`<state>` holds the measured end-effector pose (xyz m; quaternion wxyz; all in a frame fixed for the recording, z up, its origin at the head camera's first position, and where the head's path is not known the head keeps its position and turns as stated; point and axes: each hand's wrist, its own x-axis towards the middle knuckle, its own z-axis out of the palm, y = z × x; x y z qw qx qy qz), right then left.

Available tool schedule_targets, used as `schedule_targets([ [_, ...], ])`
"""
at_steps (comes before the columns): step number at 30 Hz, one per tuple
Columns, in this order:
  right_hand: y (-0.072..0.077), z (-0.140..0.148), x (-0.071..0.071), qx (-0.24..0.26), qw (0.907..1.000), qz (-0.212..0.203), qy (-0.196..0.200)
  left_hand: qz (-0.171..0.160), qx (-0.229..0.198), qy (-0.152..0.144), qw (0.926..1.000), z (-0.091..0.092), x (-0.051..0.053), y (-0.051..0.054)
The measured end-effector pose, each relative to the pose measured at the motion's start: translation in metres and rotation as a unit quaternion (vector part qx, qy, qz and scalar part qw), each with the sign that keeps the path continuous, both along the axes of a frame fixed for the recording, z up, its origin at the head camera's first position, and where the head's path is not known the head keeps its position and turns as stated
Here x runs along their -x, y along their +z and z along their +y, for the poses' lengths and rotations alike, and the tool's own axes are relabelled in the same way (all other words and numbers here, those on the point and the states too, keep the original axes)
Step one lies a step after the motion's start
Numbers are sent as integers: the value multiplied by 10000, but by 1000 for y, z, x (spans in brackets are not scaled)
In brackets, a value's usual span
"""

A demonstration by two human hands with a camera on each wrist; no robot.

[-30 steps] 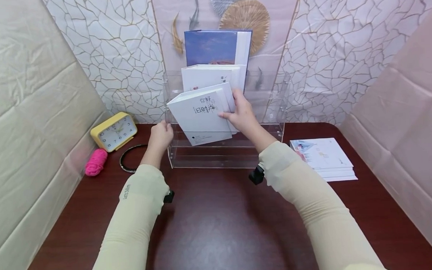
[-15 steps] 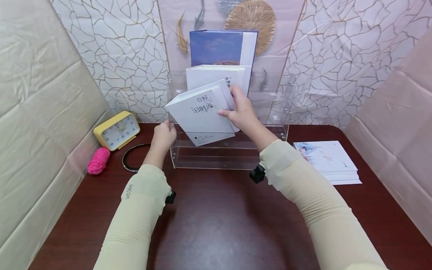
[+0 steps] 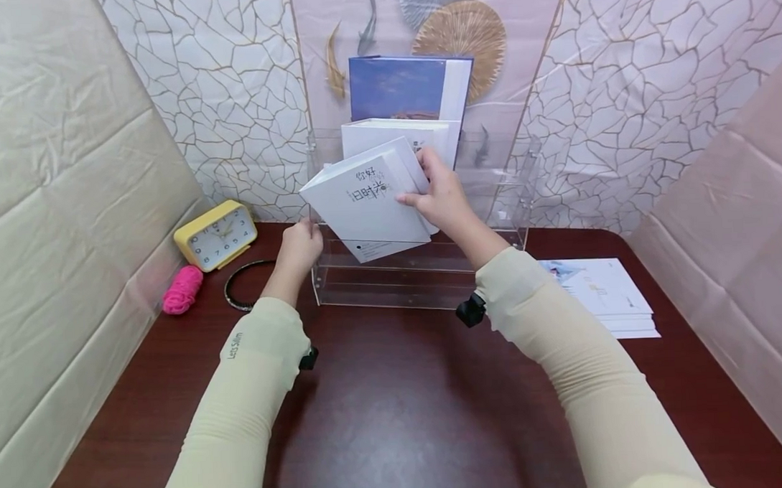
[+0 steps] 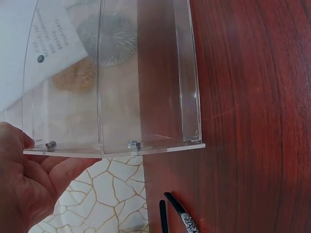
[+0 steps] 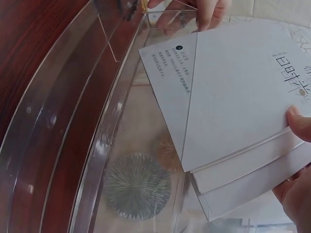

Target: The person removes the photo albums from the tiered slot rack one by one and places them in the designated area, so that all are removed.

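My right hand point(image 3: 446, 195) grips a white book point(image 3: 364, 202) by its right edge, thumb on the front cover and fingers behind. The book leans to the left, its lower part behind the front panel of a clear acrylic rack point(image 3: 393, 294). In the right wrist view the book point(image 5: 238, 92) shows a thick block of pages between its covers. My left hand point(image 3: 300, 246) holds the rack's left side panel; the left wrist view shows the hand point(image 4: 34, 179) with fingers around that panel's edge. Another white book point(image 3: 387, 133) and a blue-covered book point(image 3: 398, 86) stand behind.
Left of the rack are a yellow alarm clock point(image 3: 216, 236), a pink yarn skein point(image 3: 182, 289) and a dark headband point(image 3: 237, 278). On the right a stack of white books point(image 3: 599, 290) lies on the brown table point(image 3: 397, 416), partly behind my right forearm.
The white book in my right hand has risen slightly and tilted further left. My left hand keeps its hold on the rack. The head view has shifted a little.
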<state>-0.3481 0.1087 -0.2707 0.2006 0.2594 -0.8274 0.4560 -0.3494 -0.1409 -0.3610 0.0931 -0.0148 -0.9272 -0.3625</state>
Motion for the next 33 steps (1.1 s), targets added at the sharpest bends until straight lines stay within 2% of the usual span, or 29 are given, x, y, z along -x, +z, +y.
schedule_targets([
  [6,5,6,0,308,9994,-60,160,-52,-6,-62,10000,1,1,0],
  [12,13,11,-1,366,9993,22,15,118,29,-76,9999,-1,0,0],
  [20,25,22,-7,774,9969,-34,-110,106,106,-56,9999,0,0,0],
  [27,42,40,-24,1074,9939,207,-156,166,162,-28,9997,2,2,1],
  [33,45,65,-50,1667,9850,418,-134,267,301,-36,9992,-1,-1,0],
])
